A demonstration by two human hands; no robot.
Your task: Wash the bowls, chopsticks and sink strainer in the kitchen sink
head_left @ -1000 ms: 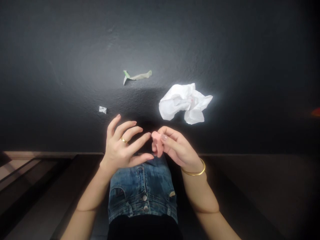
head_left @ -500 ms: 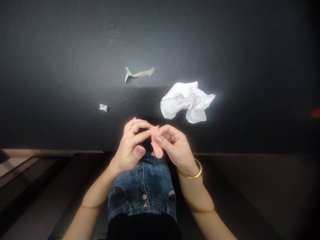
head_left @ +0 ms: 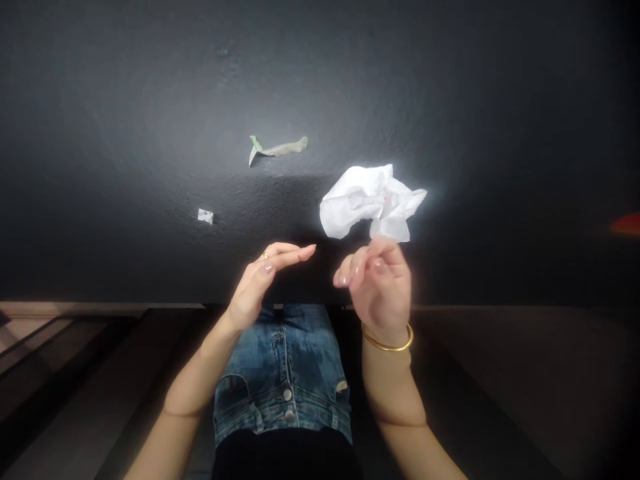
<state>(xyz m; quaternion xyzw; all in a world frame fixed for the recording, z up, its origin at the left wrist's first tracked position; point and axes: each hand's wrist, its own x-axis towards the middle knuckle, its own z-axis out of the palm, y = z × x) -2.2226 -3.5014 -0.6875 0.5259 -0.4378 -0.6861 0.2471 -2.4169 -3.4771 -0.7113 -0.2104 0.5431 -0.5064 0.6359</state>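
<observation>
My left hand [head_left: 265, 283] is held over the table's near edge, its fingers stretched out to the right and a gold ring on one of them. A small reddish mark shows near one fingertip. Across a gap to the right, my right hand [head_left: 380, 287] is raised with curled fingers, thumb and forefinger brought together; it is slightly blurred. The pink adhesive bandage does not show, and whatever those fingers pinch is hidden. Just beyond my right hand lies a crumpled white tissue [head_left: 350, 200] with a faint reddish spot.
On the dark table [head_left: 150, 120] lie a twisted pale-green wrapper strip [head_left: 283, 148] farther back and a small white folded scrap [head_left: 205, 216] to the left. A red object [head_left: 626, 225] shows at the right edge.
My hands have moved apart. My right hand has shifted right and turned, and the pink adhesive bandage has gone from sight. My left fingers have straightened. More of the red object shows.
</observation>
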